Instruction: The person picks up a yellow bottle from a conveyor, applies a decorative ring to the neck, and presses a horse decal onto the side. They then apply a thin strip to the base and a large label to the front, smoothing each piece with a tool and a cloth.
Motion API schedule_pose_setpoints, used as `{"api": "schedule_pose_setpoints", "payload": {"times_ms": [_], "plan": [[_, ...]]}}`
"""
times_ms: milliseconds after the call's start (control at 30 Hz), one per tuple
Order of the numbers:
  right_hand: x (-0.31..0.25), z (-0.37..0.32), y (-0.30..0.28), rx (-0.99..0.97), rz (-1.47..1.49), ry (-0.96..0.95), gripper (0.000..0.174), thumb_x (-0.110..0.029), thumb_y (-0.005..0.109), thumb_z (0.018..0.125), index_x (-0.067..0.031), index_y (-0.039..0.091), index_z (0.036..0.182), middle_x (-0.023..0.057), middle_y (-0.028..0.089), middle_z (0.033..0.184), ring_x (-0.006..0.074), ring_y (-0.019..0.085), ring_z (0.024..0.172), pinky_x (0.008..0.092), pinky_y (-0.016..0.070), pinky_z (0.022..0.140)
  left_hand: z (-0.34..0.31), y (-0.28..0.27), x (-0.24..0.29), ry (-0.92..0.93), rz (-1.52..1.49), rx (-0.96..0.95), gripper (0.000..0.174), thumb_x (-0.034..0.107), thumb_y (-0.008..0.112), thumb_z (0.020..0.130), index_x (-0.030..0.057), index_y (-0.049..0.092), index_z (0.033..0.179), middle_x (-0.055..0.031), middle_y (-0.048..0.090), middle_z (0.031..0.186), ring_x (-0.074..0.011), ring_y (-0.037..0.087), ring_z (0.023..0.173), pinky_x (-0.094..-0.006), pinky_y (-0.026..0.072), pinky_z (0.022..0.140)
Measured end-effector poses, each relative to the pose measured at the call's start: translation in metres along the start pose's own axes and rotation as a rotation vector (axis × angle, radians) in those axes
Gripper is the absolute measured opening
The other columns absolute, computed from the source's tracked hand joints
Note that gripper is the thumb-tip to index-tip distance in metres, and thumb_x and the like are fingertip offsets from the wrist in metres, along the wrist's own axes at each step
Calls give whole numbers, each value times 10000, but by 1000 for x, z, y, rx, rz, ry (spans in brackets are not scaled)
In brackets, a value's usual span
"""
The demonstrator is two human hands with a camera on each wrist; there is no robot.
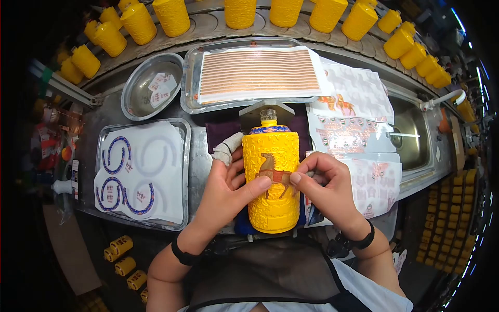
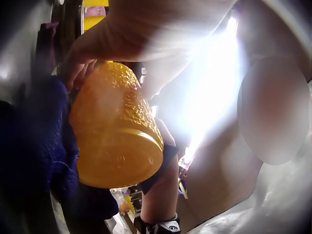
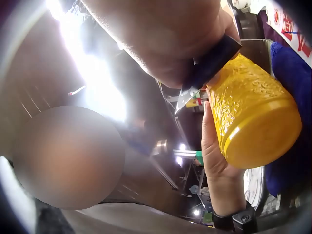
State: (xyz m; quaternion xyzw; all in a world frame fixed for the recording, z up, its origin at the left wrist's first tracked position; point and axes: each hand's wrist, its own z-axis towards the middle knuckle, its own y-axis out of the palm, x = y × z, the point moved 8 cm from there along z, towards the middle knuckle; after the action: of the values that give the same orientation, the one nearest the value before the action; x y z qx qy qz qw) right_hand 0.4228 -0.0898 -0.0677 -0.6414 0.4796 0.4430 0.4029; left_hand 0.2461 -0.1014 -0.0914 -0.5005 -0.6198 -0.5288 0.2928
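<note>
A yellow embossed bottle (image 1: 271, 212) lies with its clear glass neck (image 1: 268, 115) pointing away, a blue patterned band around its shoulder. On its upper face is a brown horse decal (image 1: 276, 178) with a red saddle. My left hand (image 1: 228, 182) grips the bottle's left side, thumb pressed on the horse, a white cloth cover (image 1: 227, 150) on one finger. At the decal's right edge, my right hand (image 1: 330, 184) pinches with thumb and forefinger. Its other fingers hold a dark flat scraper (image 3: 212, 66), which sticks out below the hand. Blue cloth (image 3: 287, 73) lies under the bottle.
A metal bracket (image 1: 249, 117) stands at the neck. Left are a tray of curved blue decals (image 1: 185, 171) and a metal bowl (image 1: 126, 93). Striped sheets (image 1: 260, 73) lie behind, horse decal sheets (image 1: 358, 93) right, beside a sink (image 1: 410, 130). Yellow bottles (image 1: 138, 25) line a conveyor.
</note>
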Motion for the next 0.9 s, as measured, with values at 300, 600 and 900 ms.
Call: {"api": "schedule_pose_setpoints", "payload": {"times_ms": [300, 600, 900], "plan": [[5, 3, 3, 49, 74, 29, 331, -160, 740, 863, -45, 489, 1046, -25, 524, 850, -26, 455, 584, 157, 372, 502, 8, -4, -11, -21, -60, 31, 804, 150, 752, 865, -3, 242, 1468, -172, 388, 1409, -242, 455, 1266, -369, 435, 1051], [15, 4, 5, 81, 47, 0, 459, -249, 809, 802, -64, 458, 1032, -17, 527, 824, -5, 457, 562, 168, 380, 492, 5, -4, -11, -2, -84, 41, 807, 143, 754, 865, 3, 242, 1472, -176, 394, 1394, -243, 448, 1271, -369, 439, 1048], [12, 5, 7, 98, 62, -16, 453, -242, 804, 811, -59, 445, 1018, 0, 549, 814, 10, 510, 585, 178, 413, 503, 6, -5, -12, 0, -68, 53, 771, 168, 748, 874, 2, 272, 1458, -172, 431, 1373, -228, 472, 1232, -365, 420, 1049]]}}
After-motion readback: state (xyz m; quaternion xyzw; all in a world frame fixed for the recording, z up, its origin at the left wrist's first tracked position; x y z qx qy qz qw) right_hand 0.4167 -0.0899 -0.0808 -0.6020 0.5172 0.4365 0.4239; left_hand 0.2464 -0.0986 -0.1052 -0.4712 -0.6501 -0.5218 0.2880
